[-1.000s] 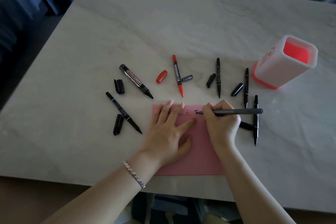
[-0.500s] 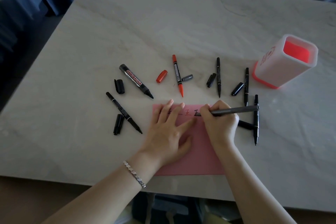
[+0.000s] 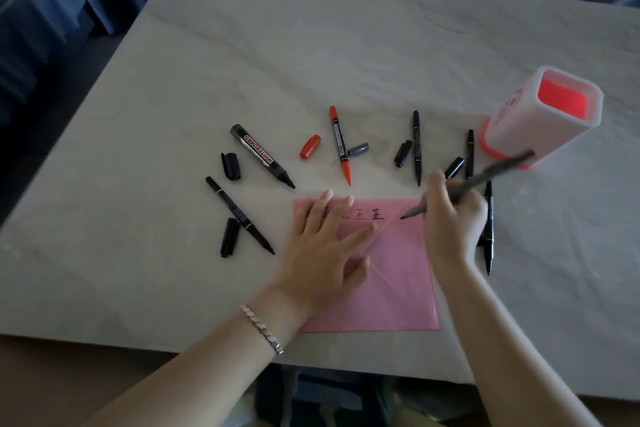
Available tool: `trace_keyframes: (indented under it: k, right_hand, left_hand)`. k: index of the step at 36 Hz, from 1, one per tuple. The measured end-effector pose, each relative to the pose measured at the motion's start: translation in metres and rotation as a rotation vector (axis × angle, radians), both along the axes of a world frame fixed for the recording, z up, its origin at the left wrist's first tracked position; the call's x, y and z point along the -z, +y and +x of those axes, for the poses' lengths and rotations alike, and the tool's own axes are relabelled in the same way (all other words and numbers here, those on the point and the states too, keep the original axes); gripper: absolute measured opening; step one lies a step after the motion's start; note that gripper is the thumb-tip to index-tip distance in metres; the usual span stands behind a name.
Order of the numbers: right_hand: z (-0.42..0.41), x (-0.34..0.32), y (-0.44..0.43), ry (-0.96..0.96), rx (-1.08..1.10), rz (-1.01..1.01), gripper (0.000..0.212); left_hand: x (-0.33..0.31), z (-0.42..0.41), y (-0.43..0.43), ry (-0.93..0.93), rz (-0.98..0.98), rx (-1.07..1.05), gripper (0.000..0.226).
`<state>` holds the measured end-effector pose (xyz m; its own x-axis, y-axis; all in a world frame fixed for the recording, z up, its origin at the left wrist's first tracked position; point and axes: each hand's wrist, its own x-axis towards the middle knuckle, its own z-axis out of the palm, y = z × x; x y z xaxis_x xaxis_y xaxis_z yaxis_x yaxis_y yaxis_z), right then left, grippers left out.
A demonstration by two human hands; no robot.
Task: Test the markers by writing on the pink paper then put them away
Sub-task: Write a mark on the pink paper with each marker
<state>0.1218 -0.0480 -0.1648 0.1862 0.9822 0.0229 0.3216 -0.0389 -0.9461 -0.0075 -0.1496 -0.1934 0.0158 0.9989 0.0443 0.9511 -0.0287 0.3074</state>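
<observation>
The pink paper (image 3: 391, 291) lies at the near edge of the worktop (image 3: 346, 45). The left hand (image 3: 322, 253) rests on the paper's left half, fingers straight. The right hand (image 3: 453, 222), at the paper's right edge, grips a grey marker (image 3: 498, 170) whose tip sits at the top right of the paper.

A: Where is the left hand (image 3: 322, 246)?
B: Flat on the pink paper (image 3: 391, 288), fingers (image 3: 317, 211) spread.
A: The right hand (image 3: 453, 222)?
B: It grips a grey marker (image 3: 485, 177), tip on the paper. A pen holder (image 3: 540, 114) stands at two o'clock on the desk (image 3: 311, 62).

Left hand (image 3: 322, 253) flat, fingers (image 3: 318, 211) spread, right hand (image 3: 453, 222) gripping grey marker (image 3: 498, 170)
</observation>
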Motion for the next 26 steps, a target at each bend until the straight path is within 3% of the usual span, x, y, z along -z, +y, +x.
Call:
trace_keyframes:
  k: [5, 10, 18, 26]
  right_hand:
    - [0.006, -0.035, 0.046, -0.352, -0.355, -0.241, 0.03]
    - [-0.016, -0.042, 0.075, -0.651, -0.546, -0.123, 0.034]
    - [-0.05, -0.026, 0.081, -0.854, -0.557, -0.079, 0.043]
    - [-0.025, -0.026, 0.079, -0.813, -0.446, -0.026, 0.034]
  left_hand:
    - [0.001, -0.001, -0.001, 0.014, -0.009, 0.006, 0.045]
    - [0.0, -0.001, -0.001, 0.024, -0.022, 0.0, 0.045]
    - [-0.002, -0.002, -0.002, 0.037, -0.031, -0.001, 0.046]
    - [0.0, -0.002, -0.001, 0.028, -0.002, 0.001, 0.045]
